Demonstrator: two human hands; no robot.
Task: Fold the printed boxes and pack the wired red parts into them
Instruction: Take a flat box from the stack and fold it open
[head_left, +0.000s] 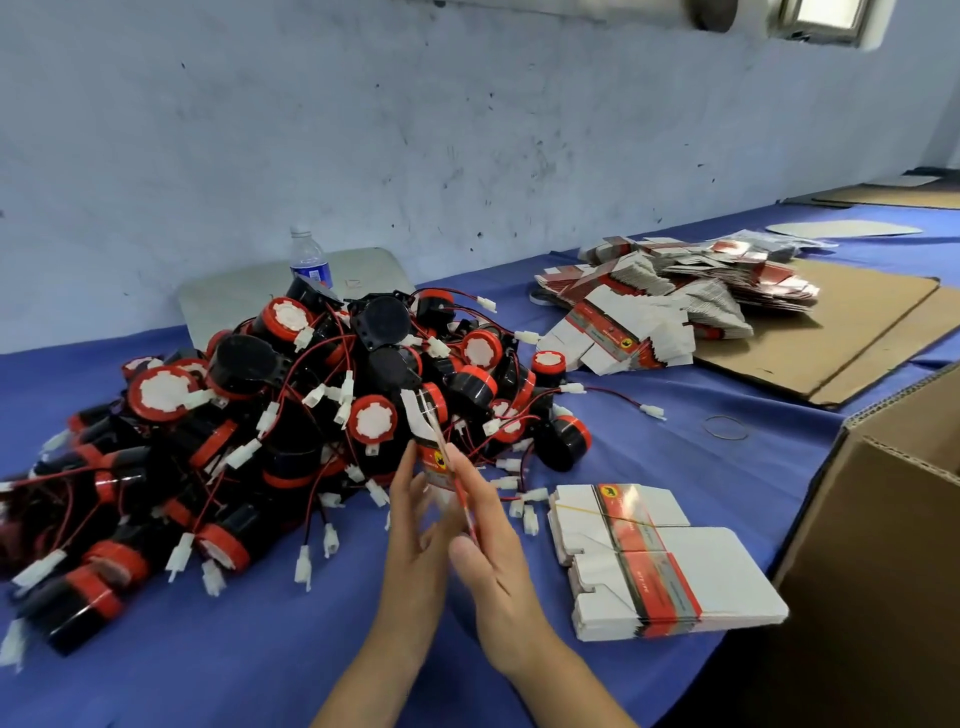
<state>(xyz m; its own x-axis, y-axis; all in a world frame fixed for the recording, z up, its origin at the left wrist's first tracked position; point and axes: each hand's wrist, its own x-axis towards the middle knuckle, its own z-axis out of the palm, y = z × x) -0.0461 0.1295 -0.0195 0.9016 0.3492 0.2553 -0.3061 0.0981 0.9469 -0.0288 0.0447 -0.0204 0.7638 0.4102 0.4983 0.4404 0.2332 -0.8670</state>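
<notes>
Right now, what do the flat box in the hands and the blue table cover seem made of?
The flat box: thin printed cardboard, likely glossy; white cut flaps show. The blue table cover: probably cloth, matte; it lies in soft wrinkles.

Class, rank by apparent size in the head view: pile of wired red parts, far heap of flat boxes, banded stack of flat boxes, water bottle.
1. pile of wired red parts
2. far heap of flat boxes and banded stack of flat boxes: alike, stack nearer: unranked
3. water bottle
</notes>
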